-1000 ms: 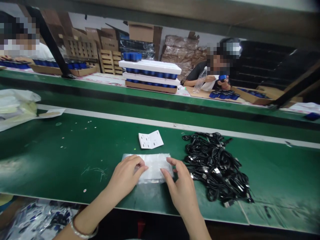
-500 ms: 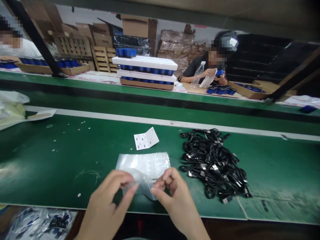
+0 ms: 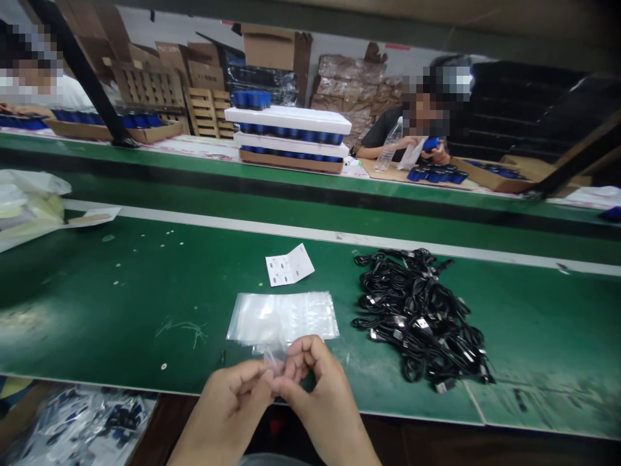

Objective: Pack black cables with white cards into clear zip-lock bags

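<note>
My left hand [image 3: 228, 398] and my right hand [image 3: 315, 388] meet at the near edge of the green bench, their fingertips pinching a small gathered piece of clear plastic bag [image 3: 274, 360]. Just beyond them lies a flat stack of clear zip bags [image 3: 282, 317], which the pinched plastic seems to join, though I cannot tell for certain. Farther ahead rests a folded white leaflet [image 3: 290, 265] printed with small dark marks. To the right of my right hand sits a tangled heap of black cables [image 3: 417, 317] with USB-style plugs.
The green bench [image 3: 111, 304] has a white strip along its far side. A plastic bag bundle [image 3: 29, 207] lies at left, and packaged goods [image 3: 82, 427] sit below the near edge. Beyond, a co-worker's hands [image 3: 429, 147] hold a blue item near white trays [image 3: 286, 120].
My hands have come closer together and slightly nearer me, gathering the plastic into a tight pinch. The bag stack now lies flatter, and the leaflet has shifted little.
</note>
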`<state>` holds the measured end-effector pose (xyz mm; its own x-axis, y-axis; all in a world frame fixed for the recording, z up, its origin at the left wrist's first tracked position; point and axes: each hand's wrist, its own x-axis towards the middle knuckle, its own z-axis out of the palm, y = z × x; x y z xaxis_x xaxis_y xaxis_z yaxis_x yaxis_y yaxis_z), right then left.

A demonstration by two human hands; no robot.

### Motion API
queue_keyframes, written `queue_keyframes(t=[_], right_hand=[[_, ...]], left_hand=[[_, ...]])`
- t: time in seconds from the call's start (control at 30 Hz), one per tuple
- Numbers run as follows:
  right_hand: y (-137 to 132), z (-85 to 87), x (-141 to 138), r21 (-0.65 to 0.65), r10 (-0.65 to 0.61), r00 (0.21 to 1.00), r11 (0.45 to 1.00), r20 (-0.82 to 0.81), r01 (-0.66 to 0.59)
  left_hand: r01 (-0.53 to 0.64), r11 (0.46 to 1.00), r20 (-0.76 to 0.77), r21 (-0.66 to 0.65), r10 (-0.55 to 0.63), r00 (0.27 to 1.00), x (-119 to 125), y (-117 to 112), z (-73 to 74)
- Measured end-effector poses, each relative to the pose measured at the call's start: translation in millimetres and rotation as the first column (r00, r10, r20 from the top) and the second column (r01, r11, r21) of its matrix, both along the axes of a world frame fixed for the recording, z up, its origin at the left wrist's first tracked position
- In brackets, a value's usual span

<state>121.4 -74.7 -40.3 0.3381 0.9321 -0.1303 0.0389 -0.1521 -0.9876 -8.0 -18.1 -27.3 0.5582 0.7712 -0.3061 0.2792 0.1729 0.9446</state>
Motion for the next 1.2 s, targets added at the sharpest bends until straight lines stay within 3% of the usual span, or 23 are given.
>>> queue_keyframes(t=[0.1,0.23,0.47,0.57,0.7,0.83,0.97,1.2], right_hand=[[-4.0,-3.9,-3.3,0.084,0.017,0.97,0.996,0.241,-0.038],[-7.4,-7.7,-10.0,0.226,-0.057,0.834,0.971,0.55,-0.082],[-6.0,-10.6,-14.7,0.258,-0.121,0.684,0.961,0.719,-0.102],[-5.7,-11.9,-15.0,0.269,-0.173,0.6,0.961,0.781,-0.072],[-4.6,-13.1,-14.2,0.259,-0.161,0.517,0.958,0.841,-0.124],[-0.4,-15.3,-15.2,0.241,-0.163,0.466,0.964,0.869,-0.113],[8.9,-12.4,-10.4,0.249,-0.217,0.348,0.967,0.912,-0.05],[19.6,14.2,11.3,0.07,-0.073,0.341,0.997,0.937,0.019]], left_hand=[[0.03,0.999,-0.017,-0.022,-0.03,0.999,-2.3,4.8,-4.5],[0.014,0.998,-0.079,0.068,-0.009,0.997,-4.7,9.3,-11.1],[0.019,0.963,-0.191,0.268,0.034,0.981,1.7,6.1,-15.5],[0.081,0.905,-0.193,0.417,0.001,0.981,2.7,4.3,-15.6],[0.153,0.778,-0.224,0.61,-0.016,0.975,2.2,5.7,-16.5],[0.159,0.693,-0.222,0.703,0.002,0.975,1.4,10.0,-17.8],[0.093,0.696,-0.174,0.712,0.046,0.984,0.0,10.9,-21.1],[-0.038,0.773,-0.145,0.633,0.166,0.975,-1.2,14.6,-24.2]])
